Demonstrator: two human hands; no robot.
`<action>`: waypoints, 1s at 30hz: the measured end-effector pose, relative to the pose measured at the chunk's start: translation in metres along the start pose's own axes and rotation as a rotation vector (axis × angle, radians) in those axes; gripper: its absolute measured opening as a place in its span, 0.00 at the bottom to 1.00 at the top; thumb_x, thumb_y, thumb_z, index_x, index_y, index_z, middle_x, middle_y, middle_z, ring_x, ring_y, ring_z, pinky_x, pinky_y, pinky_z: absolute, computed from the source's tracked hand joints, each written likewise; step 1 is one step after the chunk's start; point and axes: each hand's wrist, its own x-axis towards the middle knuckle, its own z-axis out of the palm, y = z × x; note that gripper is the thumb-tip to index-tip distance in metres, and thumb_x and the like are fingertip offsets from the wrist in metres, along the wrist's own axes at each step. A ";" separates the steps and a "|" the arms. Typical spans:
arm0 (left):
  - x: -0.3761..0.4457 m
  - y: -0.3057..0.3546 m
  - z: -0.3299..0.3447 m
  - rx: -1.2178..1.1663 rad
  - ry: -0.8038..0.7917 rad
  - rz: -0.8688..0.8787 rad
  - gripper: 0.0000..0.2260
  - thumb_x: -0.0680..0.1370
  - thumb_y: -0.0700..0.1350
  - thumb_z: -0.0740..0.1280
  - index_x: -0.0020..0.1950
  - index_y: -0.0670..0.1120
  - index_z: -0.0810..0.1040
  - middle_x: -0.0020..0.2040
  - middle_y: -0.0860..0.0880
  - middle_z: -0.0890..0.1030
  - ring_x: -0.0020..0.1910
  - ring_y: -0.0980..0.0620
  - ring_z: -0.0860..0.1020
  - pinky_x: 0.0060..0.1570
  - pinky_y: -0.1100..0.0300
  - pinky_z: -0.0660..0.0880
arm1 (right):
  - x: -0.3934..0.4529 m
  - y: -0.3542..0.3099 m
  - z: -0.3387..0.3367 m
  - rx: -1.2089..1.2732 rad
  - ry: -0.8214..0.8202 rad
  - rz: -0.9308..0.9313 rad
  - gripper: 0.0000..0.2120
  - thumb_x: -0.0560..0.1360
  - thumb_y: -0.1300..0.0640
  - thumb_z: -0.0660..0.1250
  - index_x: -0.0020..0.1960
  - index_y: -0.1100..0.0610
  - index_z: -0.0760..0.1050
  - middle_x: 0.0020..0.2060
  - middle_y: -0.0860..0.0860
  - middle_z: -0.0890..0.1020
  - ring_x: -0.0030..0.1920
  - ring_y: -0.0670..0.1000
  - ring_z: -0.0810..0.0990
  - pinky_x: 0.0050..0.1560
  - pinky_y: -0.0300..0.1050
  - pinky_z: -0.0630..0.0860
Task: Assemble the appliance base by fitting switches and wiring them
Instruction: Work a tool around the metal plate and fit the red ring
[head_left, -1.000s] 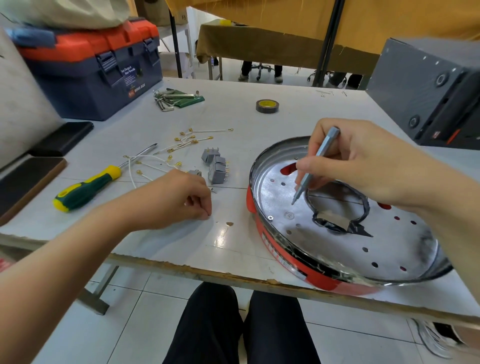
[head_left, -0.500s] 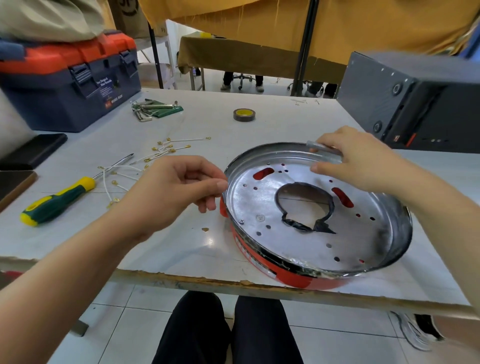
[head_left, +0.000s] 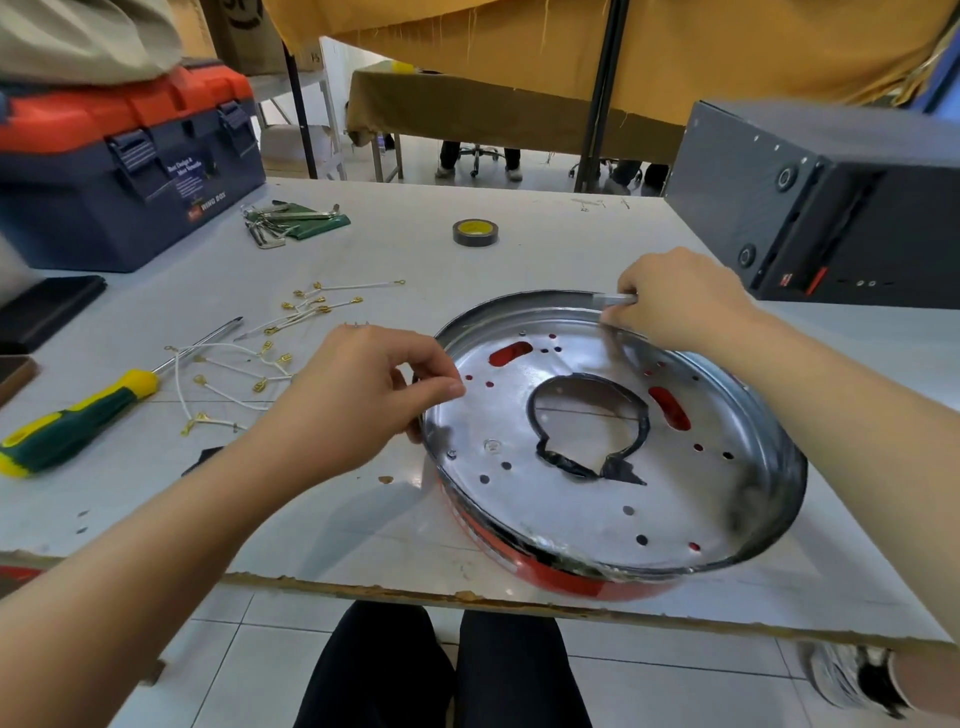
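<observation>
The round appliance base, with a shiny perforated metal floor and a red outer wall, lies at the table's front right. My left hand is at its left rim, thumb and forefinger pinched together on something too small to make out. My right hand rests on the far rim and grips a slim grey driver. Loose white wires with brass terminals lie left of the base. My left hand hides the grey switches except for a few pins.
A green-and-yellow screwdriver lies at the left. A blue-and-orange toolbox, hex keys and a tape roll sit farther back. A black case stands at the right. The base overhangs the chipped front table edge.
My right hand lifted the driver off the base floor and moved to the far rim. My left hand left the table by the switches and came to the left rim, fingertips pinched.
</observation>
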 end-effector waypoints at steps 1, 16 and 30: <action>0.005 -0.002 -0.001 0.037 0.011 0.009 0.05 0.74 0.46 0.71 0.37 0.53 0.81 0.30 0.65 0.78 0.26 0.63 0.75 0.29 0.73 0.68 | 0.000 0.001 0.000 -0.003 0.005 0.011 0.17 0.76 0.47 0.66 0.35 0.57 0.73 0.33 0.53 0.74 0.40 0.59 0.75 0.36 0.44 0.66; 0.033 -0.011 -0.005 0.196 0.092 0.147 0.03 0.73 0.47 0.70 0.42 0.49 0.83 0.40 0.53 0.81 0.46 0.53 0.74 0.43 0.62 0.64 | -0.030 0.011 -0.013 -0.319 -0.043 0.108 0.15 0.74 0.53 0.66 0.33 0.54 0.64 0.31 0.51 0.67 0.31 0.54 0.67 0.31 0.42 0.58; 0.026 0.012 -0.004 -0.101 -0.499 0.248 0.04 0.70 0.53 0.70 0.40 0.55 0.82 0.36 0.56 0.82 0.38 0.54 0.80 0.40 0.58 0.75 | -0.053 -0.046 -0.018 0.427 -0.706 -0.473 0.16 0.65 0.38 0.72 0.34 0.51 0.77 0.23 0.45 0.74 0.24 0.43 0.73 0.28 0.37 0.71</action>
